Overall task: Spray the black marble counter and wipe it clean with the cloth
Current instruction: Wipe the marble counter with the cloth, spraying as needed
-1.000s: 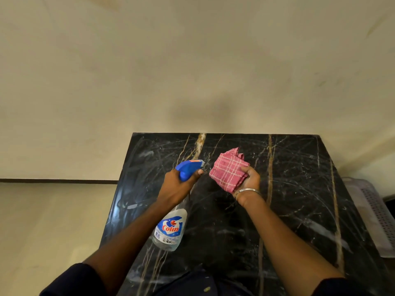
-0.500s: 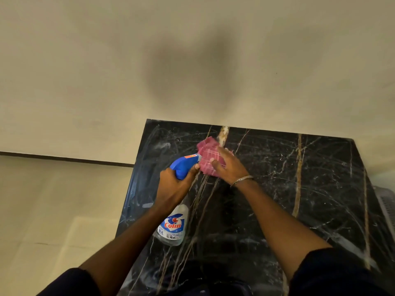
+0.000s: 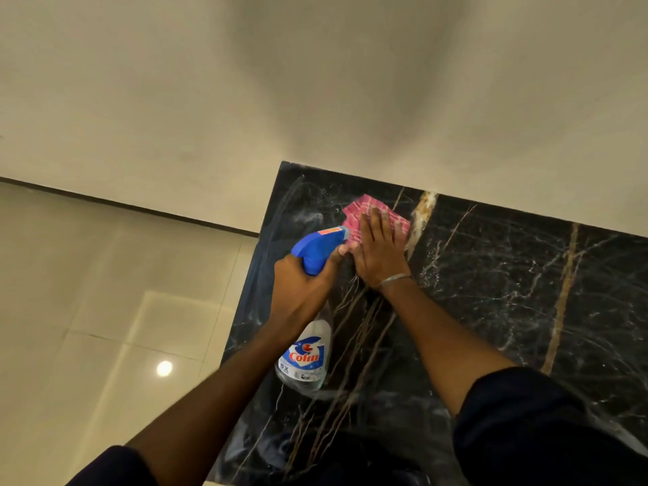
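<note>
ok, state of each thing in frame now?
counter: whitish smears near its far left corner
cloth: folded, pressed flat on the counter
spray bottle: gripped at the neck, nozzle toward the cloth
left hand: grips the spray bottle
right hand: fingers straight, presses the cloth

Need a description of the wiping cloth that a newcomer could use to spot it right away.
Start at the black marble counter and go to its far left corner, by the cream wall. There the right hand presses flat on a folded cloth, just beyond the blue head of the spray bottle. It is the only pink checked thing in view.
</note>
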Tool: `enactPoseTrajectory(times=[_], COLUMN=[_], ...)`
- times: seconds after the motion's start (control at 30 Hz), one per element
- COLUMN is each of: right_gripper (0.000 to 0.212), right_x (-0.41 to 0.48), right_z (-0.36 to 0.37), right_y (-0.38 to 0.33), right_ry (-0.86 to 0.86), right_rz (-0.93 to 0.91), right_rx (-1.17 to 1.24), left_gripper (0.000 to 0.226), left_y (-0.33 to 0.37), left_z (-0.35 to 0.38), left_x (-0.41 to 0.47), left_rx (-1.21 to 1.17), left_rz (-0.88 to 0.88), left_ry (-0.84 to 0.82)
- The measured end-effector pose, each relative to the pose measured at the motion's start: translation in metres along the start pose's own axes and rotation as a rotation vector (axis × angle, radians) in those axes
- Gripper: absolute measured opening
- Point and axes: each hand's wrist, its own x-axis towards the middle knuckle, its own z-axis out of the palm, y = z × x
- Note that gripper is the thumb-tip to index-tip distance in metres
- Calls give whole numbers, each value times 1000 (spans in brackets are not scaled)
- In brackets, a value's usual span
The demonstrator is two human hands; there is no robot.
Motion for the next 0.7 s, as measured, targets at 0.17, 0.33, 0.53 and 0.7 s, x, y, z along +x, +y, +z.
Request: enactPoseTrajectory(times=[0.17, 0.33, 0.53, 0.7], right_gripper=[80, 72, 67, 69], right_x=[60, 116, 119, 81], right_z=[3, 11, 4, -12], right_y=[-55, -97, -93, -29], right_ry=[-73, -104, -121, -117], right_rz=[-179, -331, -357, -227], right_rx=[-81, -218, -217, -104], left_gripper=[13, 20, 25, 16], left_y=[-6, -19, -19, -14], left_z=[-10, -14, -11, -8], left_x=[11, 17, 17, 19], left_rx=[-34, -8, -11, -5], left_rz=[-23, -89, -92, -106], left_ry=[79, 94, 85, 50])
